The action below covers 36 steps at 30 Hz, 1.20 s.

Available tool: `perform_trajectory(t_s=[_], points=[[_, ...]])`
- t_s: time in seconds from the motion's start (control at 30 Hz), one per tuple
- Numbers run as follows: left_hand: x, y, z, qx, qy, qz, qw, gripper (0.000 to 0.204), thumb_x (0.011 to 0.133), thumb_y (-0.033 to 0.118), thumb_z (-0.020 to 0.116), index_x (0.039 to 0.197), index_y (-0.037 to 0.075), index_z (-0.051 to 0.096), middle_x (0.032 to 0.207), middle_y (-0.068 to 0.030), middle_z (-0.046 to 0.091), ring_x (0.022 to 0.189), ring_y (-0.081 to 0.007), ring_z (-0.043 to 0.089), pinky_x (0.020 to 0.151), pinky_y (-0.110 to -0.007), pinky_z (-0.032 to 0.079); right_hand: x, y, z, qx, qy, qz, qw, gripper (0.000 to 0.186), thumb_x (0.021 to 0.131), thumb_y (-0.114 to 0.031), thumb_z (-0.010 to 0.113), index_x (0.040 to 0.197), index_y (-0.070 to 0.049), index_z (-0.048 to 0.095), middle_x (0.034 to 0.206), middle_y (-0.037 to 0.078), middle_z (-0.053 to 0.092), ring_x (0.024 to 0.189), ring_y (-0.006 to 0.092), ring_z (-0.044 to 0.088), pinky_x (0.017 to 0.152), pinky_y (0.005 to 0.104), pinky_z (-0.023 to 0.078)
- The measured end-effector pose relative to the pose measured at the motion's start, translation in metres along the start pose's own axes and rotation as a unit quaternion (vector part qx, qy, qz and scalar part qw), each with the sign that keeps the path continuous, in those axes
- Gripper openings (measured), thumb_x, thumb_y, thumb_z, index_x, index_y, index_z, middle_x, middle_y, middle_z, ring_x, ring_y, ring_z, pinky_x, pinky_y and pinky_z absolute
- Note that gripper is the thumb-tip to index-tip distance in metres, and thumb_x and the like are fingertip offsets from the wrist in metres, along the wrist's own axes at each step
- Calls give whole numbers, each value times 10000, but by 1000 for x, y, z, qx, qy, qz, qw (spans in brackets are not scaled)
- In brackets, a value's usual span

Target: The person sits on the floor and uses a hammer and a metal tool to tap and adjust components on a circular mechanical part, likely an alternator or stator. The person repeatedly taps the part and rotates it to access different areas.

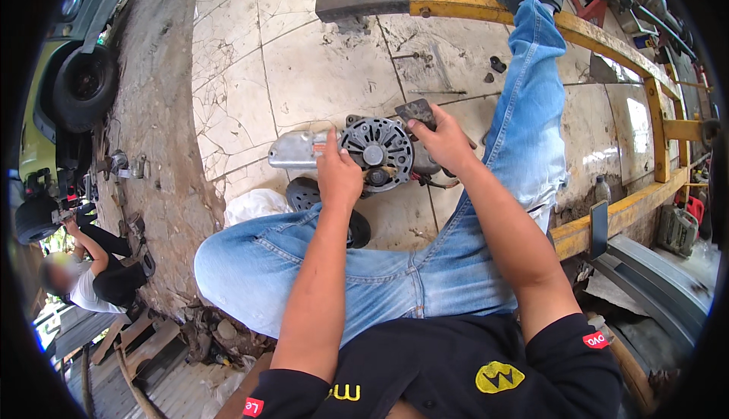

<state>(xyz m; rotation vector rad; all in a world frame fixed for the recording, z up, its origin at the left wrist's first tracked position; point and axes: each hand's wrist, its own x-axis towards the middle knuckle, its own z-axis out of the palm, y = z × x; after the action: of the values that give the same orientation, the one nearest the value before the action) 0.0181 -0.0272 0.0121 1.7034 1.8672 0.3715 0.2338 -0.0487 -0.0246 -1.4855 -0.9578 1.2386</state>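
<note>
Hands flank our alternator (377, 149) on the tiled floor (304, 55): left hand (338, 176) clasped over its near-left rim, right hand (443, 143) just right, pinching 1 dark scrap of abrasive sheet (417, 112) at its upper edge.

Cracked pale tile floor (319, 55) carried motor (376, 149), white rag (254, 205) beside black sandal (307, 191), small dark bolts (497, 64) near yellow metal frame (592, 39), plastic bottle (602, 189) by frame's lower rail.

Cracked pale floor tiles (304, 62) (sunlit), yellow steel frame (607, 39)
</note>
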Motion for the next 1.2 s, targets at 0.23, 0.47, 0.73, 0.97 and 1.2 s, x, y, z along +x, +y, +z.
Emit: perform_trajectory(t_s=[0.23,0.47,0.73,0.97,1.2], points=[[1,-6,-15,30,-75,-32,996,453,980,166,489,1417,48,456,1222,-360,554,1113,-507,552,966,-519,450,9,2,9,-68,4,-26,997,405,924,-220,667,1218,47,587,1091,224,697,1028,303,669,892,363,492],[-7,2,-24,-16,-74,-76,994,591,967,137,476,1515,24,288,1340,-326,513,1201,-482,528,1026,-475,420,20,-5,23,-130,-25,-16,991,407,930,-249,649,1230,21,590,1015,258,696,954,379,681,831,404,508],[6,-11,-28,-17,-118,-66,991,684,854,238,547,1484,46,362,1210,-353,600,1145,-485,576,1006,-494,445,39,-3,33,-120,-4,-3,993,389,935,-192,651,1258,12,581,1093,174,699,1006,249,648,886,355,493],[-4,-12,-36,-28,-101,-108,989,783,830,295,599,1471,-37,295,1305,-373,527,1217,-481,536,1053,-484,417,49,-36,61,-204,-65,-10,977,448,921,-284,648,1239,19,560,1056,258,681,1023,421,646,870,443,493],[13,-12,-8,-119,-89,-35,988,732,758,135,611,1415,-32,335,1413,-324,405,1336,-459,391,1145,-441,326,77,36,38,-136,-36,-63,988,506,933,-274,642,1300,51,517,1113,283,665,1068,405,645,892,432,497]])
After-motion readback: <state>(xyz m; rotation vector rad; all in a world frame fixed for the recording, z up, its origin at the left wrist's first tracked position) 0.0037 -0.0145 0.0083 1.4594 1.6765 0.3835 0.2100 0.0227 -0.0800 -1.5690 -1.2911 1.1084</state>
